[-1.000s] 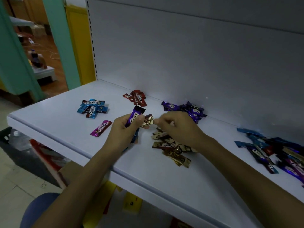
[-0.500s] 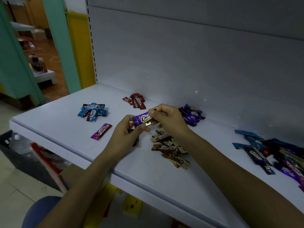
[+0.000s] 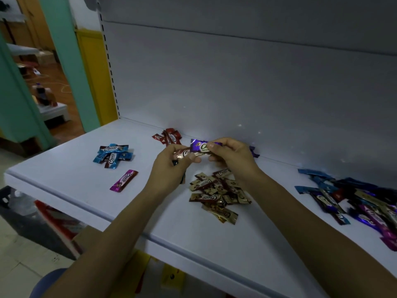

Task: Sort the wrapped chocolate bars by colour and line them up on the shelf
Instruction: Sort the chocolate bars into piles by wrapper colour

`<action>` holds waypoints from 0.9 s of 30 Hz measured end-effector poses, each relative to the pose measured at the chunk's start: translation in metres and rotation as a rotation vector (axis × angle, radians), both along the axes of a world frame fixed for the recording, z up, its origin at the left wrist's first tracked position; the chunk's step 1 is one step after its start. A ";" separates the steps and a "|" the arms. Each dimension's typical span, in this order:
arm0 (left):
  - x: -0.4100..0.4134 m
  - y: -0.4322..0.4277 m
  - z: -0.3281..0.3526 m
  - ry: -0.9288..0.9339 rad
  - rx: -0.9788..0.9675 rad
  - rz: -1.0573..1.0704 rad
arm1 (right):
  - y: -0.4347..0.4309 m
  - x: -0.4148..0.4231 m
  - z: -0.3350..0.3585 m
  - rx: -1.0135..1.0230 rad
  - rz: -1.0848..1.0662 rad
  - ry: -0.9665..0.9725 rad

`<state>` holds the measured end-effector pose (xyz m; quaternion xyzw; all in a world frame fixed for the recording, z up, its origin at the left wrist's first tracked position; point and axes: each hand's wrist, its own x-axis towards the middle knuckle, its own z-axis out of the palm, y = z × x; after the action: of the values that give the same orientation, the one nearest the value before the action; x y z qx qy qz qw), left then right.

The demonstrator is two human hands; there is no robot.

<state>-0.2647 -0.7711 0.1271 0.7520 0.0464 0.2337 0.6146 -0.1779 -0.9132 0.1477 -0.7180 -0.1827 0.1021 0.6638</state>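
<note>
Chocolate bars point(image 3: 219, 193) are lying in colour groups across the white shelf point(image 3: 64, 186), and both hands are working at the centre of the frame. The right hand point(image 3: 231, 155) is pinching a purple bar point(image 3: 200, 146) by its right end, fingers curled over it, holding it up clear of the shelf. The left hand point(image 3: 169, 166) is gripping a bronze-gold bar point(image 3: 183, 153) between thumb and forefinger, its tip tucked just under the purple one, so the two wrappers are touching. Something dark is poking out below the left palm, but I cannot tell what it is. Sorting is looking well under way. A blue pile point(image 3: 113, 154) is sitting at centre left, a red pile point(image 3: 168, 136) is resting against the back panel just above the hands, and a lone pink bar point(image 3: 124, 180) is lying near the front edge at lower left. A gold pile point(image 3: 214, 198) is spreading directly below the hands, and a purple pile point(image 3: 253, 150) is peeking out behind the right hand. Plenty is left, though: a mixed heap point(image 3: 354, 201) of blue, purple, gold and pink wrappers is sitting at the right edge of the frame. None of the sorted groups is forming a line yet; they are lying as loose, crisscrossed piles.
</note>
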 end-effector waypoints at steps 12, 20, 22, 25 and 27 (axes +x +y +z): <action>0.022 -0.038 0.005 0.101 -0.091 -0.037 | -0.055 0.089 -0.041 -0.705 -0.286 -0.762; 0.032 -0.043 0.008 0.104 -0.128 -0.020 | -0.052 0.074 -0.037 -0.488 -0.294 -0.741; 0.037 -0.047 0.013 0.090 -0.113 -0.031 | -0.049 0.051 -0.019 -0.150 -0.162 -0.379; 0.048 -0.056 0.023 0.063 -0.045 -0.047 | -0.049 0.036 -0.003 0.041 0.043 -0.181; 0.057 -0.063 0.032 0.099 -0.073 -0.043 | -0.051 0.038 0.001 0.088 0.005 -0.147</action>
<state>-0.2079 -0.8342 0.1595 0.7406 0.0691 0.1811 0.6433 -0.1402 -0.9644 0.1489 -0.6932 -0.2371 0.0427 0.6793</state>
